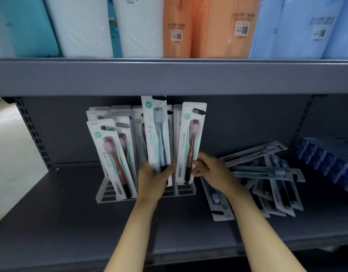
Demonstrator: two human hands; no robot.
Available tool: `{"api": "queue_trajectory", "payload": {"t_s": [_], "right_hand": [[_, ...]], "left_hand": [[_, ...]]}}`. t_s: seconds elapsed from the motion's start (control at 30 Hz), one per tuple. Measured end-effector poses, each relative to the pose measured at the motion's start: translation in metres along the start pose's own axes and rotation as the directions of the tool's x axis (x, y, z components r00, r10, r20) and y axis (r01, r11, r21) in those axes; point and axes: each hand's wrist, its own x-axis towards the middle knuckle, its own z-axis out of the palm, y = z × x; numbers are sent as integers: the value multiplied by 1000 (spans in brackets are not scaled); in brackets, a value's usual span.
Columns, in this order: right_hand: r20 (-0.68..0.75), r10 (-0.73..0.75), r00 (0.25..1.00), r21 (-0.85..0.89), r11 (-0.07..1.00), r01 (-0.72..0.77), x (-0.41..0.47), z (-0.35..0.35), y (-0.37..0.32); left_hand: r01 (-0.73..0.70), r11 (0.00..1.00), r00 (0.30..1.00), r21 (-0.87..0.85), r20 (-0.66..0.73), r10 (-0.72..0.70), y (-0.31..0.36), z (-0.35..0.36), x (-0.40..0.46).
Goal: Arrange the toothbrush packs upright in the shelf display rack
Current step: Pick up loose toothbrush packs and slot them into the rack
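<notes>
While my left hand grips the lower end of a pack with a blue toothbrush, holding it upright above the middle of the display rack, my right hand pinches the right edge of a pack with a pink-headed brush just beside it. That pack stands upright with its foot in the rack's right section. The two packs are close together, almost side by side, with my hands at their lower halves. To the left, another pink-brush pack leans in the rack's front left slot, tilted to the left, and more packs stand in rows behind it. To the right of my right hand, a loose pile of packs lies flat on the grey shelf, fanned out in different directions, one of them partly under my right wrist. Blue boxes sit at the far right of the shelf.
</notes>
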Motion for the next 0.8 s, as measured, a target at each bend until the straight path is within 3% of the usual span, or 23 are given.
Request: {"api": "queue_trajectory", "payload": {"t_s": [0.63,0.8], "right_hand": [[74,-19,997,-115,993,27,2,-1,1],[80,-23,997,-109,994,32,3,0,3]], "left_hand": [[-52,999,999,8,-6,52,-8,3,2],[-83,997,995,7,64,83,-6,6,-1]]}}
